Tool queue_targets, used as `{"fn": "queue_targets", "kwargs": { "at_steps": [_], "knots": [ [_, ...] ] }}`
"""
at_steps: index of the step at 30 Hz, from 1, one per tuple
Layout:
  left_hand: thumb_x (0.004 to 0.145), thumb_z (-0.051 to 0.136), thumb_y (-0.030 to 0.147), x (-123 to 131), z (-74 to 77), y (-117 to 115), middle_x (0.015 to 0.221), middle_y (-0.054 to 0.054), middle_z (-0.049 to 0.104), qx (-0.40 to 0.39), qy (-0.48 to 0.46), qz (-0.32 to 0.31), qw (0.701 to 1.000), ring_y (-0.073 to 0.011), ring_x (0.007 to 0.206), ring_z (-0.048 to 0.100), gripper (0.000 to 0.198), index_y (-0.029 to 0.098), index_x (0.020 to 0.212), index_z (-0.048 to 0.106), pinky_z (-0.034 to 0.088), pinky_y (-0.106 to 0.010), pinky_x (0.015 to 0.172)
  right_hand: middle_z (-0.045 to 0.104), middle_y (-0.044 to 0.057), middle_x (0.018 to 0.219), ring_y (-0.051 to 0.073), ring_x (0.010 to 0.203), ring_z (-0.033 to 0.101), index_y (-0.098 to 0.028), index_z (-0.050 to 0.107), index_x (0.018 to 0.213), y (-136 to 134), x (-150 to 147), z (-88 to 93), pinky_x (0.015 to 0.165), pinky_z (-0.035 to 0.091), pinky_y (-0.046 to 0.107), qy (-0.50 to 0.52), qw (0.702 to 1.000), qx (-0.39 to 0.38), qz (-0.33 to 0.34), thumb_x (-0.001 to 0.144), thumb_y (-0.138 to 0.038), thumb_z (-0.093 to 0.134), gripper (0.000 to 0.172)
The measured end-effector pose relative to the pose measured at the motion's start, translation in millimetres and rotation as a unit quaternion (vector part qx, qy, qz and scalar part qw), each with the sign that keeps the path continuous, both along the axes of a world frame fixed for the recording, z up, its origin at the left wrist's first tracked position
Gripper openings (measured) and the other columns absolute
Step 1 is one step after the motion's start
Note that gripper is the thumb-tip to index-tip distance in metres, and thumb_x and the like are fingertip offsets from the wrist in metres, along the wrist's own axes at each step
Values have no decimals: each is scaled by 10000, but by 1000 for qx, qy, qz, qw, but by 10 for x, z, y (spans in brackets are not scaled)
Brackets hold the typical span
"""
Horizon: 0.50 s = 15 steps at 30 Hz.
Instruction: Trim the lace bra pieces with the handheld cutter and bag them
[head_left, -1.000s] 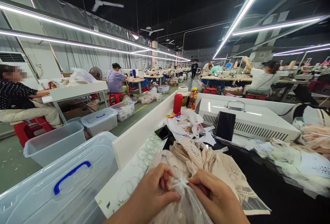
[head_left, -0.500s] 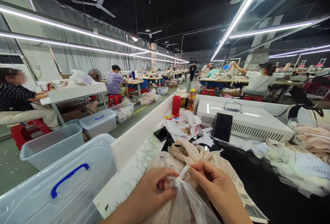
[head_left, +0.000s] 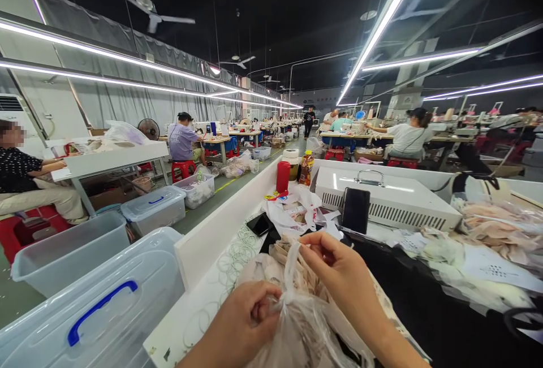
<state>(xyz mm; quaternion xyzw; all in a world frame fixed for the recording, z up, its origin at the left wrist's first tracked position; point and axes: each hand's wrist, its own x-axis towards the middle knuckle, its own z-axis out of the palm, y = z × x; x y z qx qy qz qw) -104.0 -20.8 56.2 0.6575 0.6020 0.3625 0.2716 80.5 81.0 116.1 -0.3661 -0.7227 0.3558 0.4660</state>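
Since the frame half a second earlier, the right hand (head_left: 335,269) has been raised, and a strip of plastic (head_left: 292,260) has been drawn upright from the gathered neck of the clear bag (head_left: 299,325). Its top is pinched between right thumb and forefinger. At the neck, plastic is gripped by the left hand (head_left: 248,314), its fingers curled in, its thumb nearly closed against them. Beige fabric can be seen through the bag, which is held low over the near side of the white table (head_left: 201,303). Pale rings (head_left: 240,255) are scattered to its left. Beyond it, a flat black phone (head_left: 259,224), crumpled white plastic (head_left: 292,204) and a white metal case (head_left: 390,193) are set.
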Motion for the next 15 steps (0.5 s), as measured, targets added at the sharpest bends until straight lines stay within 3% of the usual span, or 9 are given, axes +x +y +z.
{"fn": "queue_targets", "kwargs": {
  "at_steps": [3,6,8,10,13,15],
  "knots": [
    [856,635,349,7,18,14,723,45,467,-15,-13,13,1000,-157,711,437,237,231,1050,703,337,-269,700,649,13,854,177,712,625,-247,681,1129,-24,69,-10,614,504,276,-4,999,14,46,843,-397,636,327],
    [838,632,338,21,36,16,715,56,452,-37,-62,35,997,-151,691,435,296,218,1107,664,332,-266,673,677,54,1063,187,740,684,-276,483,1293,10,227,-47,601,583,298,47,995,-4,83,908,-461,635,453],
    [828,627,326,28,52,7,717,60,466,-41,-86,50,994,-148,691,440,271,203,1069,632,335,-262,668,695,63,1045,189,651,676,-274,443,1221,62,327,-92,490,570,294,47,994,-35,88,952,-532,582,398],
    [841,607,340,32,70,-5,718,54,484,-38,-94,57,993,-148,698,445,188,194,960,610,341,-263,670,701,31,903,185,598,653,-264,516,1101,99,376,-154,475,547,284,-50,994,-17,92,999,-476,505,236],
    [861,585,370,43,91,-21,725,39,511,-42,-78,58,994,-155,709,460,179,192,851,602,348,-266,671,700,14,858,198,775,684,-265,683,916,78,327,-239,708,557,299,-217,963,71,143,987,-280,533,166],
    [818,659,385,59,91,-23,759,29,546,-50,-39,66,996,-165,731,483,201,191,859,626,353,-270,683,713,21,942,224,922,684,-285,748,905,31,244,-266,808,521,313,-260,944,105,175,957,-197,586,192]
  ]
}}
